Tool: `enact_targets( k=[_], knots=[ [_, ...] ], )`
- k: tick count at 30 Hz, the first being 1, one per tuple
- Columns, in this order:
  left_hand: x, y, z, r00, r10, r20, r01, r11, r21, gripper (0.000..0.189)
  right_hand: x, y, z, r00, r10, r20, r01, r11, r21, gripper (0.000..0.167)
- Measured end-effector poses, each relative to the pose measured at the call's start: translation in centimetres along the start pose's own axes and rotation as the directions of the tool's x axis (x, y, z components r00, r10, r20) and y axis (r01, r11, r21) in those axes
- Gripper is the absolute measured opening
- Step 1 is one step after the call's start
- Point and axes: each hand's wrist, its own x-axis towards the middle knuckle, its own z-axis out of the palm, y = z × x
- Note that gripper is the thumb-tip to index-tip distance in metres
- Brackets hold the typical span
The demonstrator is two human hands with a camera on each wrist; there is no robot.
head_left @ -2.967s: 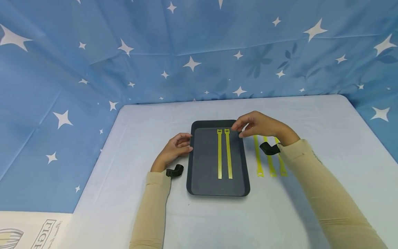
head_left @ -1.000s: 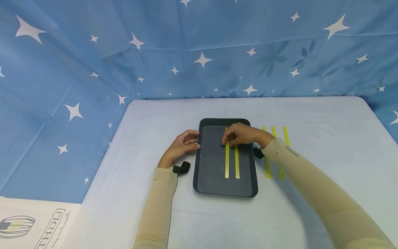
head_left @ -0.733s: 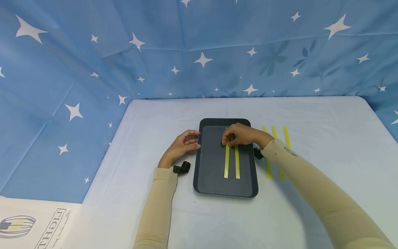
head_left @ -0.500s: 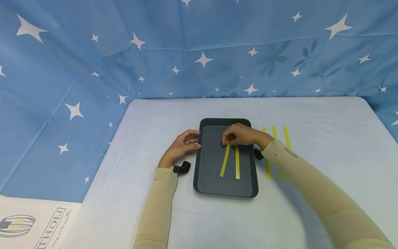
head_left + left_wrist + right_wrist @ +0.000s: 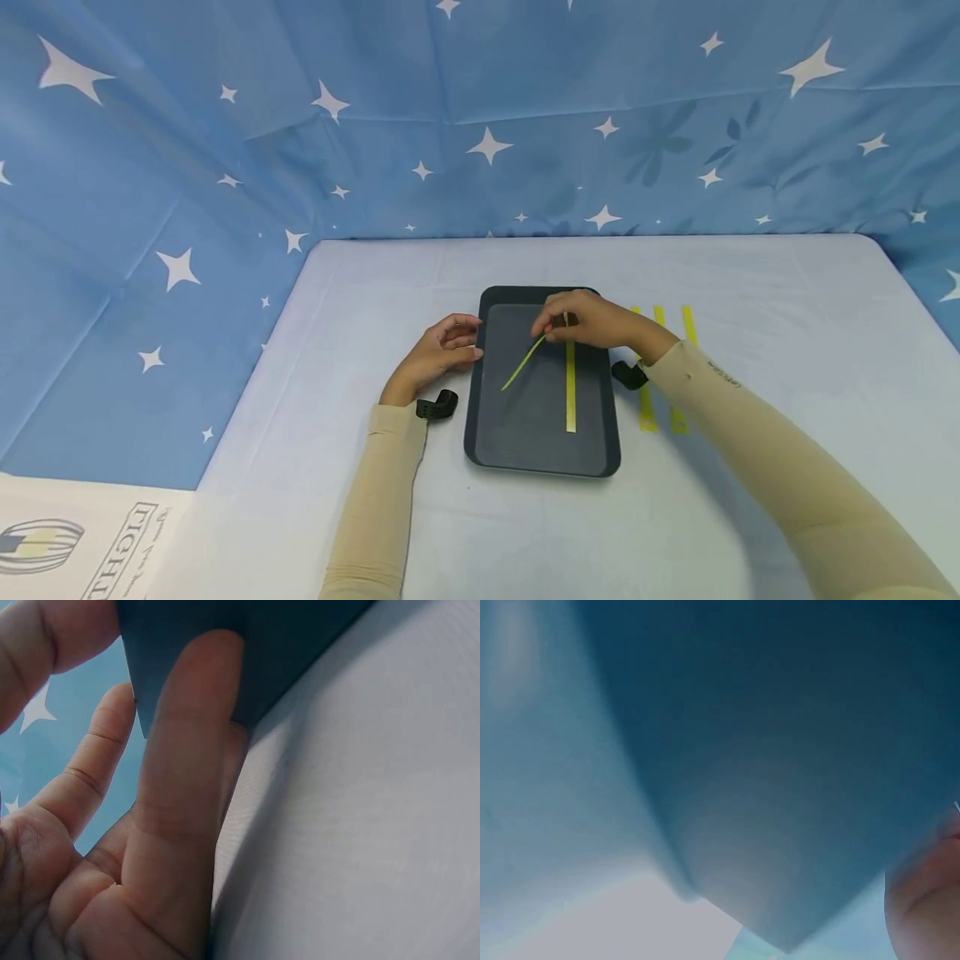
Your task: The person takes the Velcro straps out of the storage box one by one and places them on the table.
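My right hand (image 5: 600, 321) is over the dark grey tray (image 5: 502, 433), pinching one end of a yellow cable tie (image 5: 522, 364) between thumb and fingertips. The tie's free end slants down to the left above the tray floor. A second yellow cable tie (image 5: 571, 387) lies lengthwise in the tray, its upper end partly behind the hand. My left hand (image 5: 435, 354) touches the tray's left rim with fingers extended; in the left wrist view its thumb (image 5: 187, 750) lies against the tray's outer side. The right wrist view is blurred, showing the dark tray and part of a finger (image 5: 930, 900).
Several yellow cable ties (image 5: 647, 408) lie side by side on the white-covered table (image 5: 787, 333), right of the tray, partly hidden by the right forearm. A blue star-printed cloth (image 5: 480, 100) hangs behind the table. Printed cloth (image 5: 90, 533) shows at lower left.
The right hand came in over the tray, took hold of the left cable tie and lifted it, its lower end swinging left and up. The left hand keeps its place at the rim.
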Motion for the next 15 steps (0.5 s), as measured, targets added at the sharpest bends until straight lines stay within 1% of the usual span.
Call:
enact_targets(
  k=[7, 10, 15],
  knots=[
    [-0.1, 0.1, 0.0, 1.0, -0.005, -0.007, 0.005, 1.0, 0.011, 0.056, -0.9, -1.5, -0.8, 0.998, 0.013, -0.065, -0.009, 0.998, 0.058, 0.013],
    [-0.1, 0.1, 0.1, 1.0, -0.01, -0.004, 0.01, 1.0, 0.008, 0.057, -1.4, -1.6, -1.0, 0.997, 0.011, -0.082, -0.003, 0.994, 0.105, 0.011],
    [-0.1, 0.0, 0.2, 1.0, -0.016, -0.008, 0.016, 1.0, 0.008, 0.057, -2.5, -1.3, -1.4, 0.993, 0.006, -0.116, 0.018, 0.977, 0.211, 0.01]
  ],
)
